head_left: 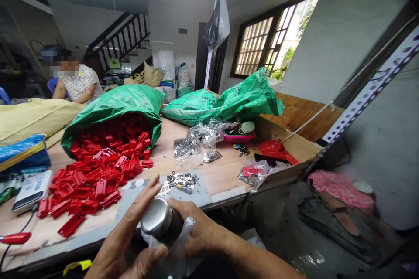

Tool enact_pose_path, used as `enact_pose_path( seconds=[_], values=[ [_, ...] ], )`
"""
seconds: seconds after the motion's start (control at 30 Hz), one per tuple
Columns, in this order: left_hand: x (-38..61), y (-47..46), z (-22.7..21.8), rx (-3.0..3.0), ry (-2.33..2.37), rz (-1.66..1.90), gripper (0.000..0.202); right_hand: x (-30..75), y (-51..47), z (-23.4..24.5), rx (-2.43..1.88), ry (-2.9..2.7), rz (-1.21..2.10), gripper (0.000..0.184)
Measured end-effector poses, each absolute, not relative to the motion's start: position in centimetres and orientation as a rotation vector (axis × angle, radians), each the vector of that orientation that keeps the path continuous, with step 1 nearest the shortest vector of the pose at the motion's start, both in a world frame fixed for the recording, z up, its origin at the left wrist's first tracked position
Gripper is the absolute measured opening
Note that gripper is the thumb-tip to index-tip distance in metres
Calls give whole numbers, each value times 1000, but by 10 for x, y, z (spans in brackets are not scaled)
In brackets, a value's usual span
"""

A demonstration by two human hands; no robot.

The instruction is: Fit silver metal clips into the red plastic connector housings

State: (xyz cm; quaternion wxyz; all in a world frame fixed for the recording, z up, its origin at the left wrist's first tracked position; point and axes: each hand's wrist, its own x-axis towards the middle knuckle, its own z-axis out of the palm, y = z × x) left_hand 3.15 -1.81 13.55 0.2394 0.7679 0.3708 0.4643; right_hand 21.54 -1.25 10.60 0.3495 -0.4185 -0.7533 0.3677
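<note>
A dark thermos flask (157, 218) with a bare metal lid is close in front of me at the table's front edge. Clear plastic film (185, 239) hangs around its lower part. My right hand (204, 231) is wrapped round the flask's right side. On the other side, my left hand (122, 235) has its fingers stretched out and its thumb apart, near the lid and the film; whether it touches them I cannot tell. Just beyond lie small metal parts (183, 179) and a yellow-and-clear handled tool (180, 187) on a grey mat.
Red plastic parts (98, 174) spill from a green sack (121, 96) on the left. Another green sack (216, 104), bagged metal pieces (196, 139) and a pink basket (238, 136) stand farther back. A person (78, 80) sits across the table. A slotted metal post (369, 87) slants at right.
</note>
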Motion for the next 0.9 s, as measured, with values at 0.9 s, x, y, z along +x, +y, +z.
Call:
enact_pose_path(
  seconds=[0.9],
  values=[
    [39, -14, 134, 2160, 993, 1355, 58, 218, -12, 96, -1106, -1955, 900, 36]
  ],
)
